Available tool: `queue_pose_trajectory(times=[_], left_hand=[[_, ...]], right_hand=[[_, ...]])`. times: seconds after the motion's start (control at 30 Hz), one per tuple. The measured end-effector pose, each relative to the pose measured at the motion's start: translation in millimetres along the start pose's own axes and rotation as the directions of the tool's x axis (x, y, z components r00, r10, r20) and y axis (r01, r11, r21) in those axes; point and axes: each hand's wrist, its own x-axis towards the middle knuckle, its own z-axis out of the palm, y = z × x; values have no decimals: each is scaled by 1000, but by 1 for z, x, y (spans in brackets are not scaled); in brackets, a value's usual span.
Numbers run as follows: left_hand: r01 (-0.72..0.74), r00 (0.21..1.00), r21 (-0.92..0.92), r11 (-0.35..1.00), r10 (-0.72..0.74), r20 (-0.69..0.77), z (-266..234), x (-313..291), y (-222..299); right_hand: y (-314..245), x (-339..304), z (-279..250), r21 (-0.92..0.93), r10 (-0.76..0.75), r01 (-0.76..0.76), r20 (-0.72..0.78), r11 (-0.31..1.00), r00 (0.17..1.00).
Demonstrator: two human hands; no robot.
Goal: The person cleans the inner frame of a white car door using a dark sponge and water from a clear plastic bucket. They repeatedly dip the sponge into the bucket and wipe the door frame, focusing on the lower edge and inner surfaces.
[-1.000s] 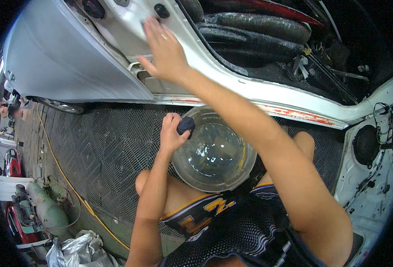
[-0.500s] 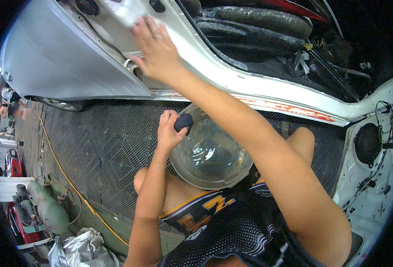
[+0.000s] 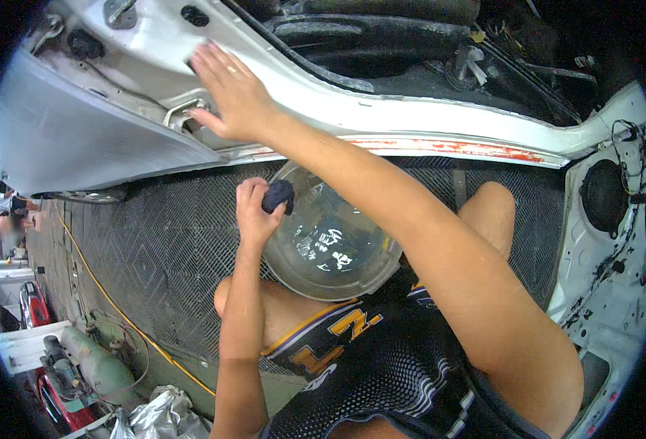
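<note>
My right hand (image 3: pixel 229 94) lies flat with fingers spread on the white car body panel (image 3: pixel 81 139), by a metal latch near the door opening. My left hand (image 3: pixel 256 212) is closed around a small dark sponge (image 3: pixel 278 195), held at the rim of a clear plastic bowl of water (image 3: pixel 330 245) that sits on the floor between my knees. The white sill (image 3: pixel 440 128) with a red rusty strip runs across behind the bowl.
Black patterned floor mat (image 3: pixel 162 249) covers the ground. A yellow hose (image 3: pixel 96 285) crosses it at left. A green cylinder tank (image 3: pixel 96 366) and crumpled plastic (image 3: pixel 162 413) lie at lower left. An open white car door with a speaker (image 3: pixel 608 197) stands at right.
My right hand has slid left and slightly down along the white panel. My left hand with the sponge stays at the bowl's rim.
</note>
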Motion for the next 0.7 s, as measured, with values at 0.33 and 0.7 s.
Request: queue_pose_trajectory(times=[0.33, 0.7], left_hand=[[316, 808, -374, 872, -41, 588, 47, 10, 67], [49, 157, 97, 994, -103, 982, 218, -90, 59]], right_hand=[[61, -165, -147, -234, 270, -154, 626, 960, 731], [94, -182, -207, -131, 86, 28, 784, 991, 615]])
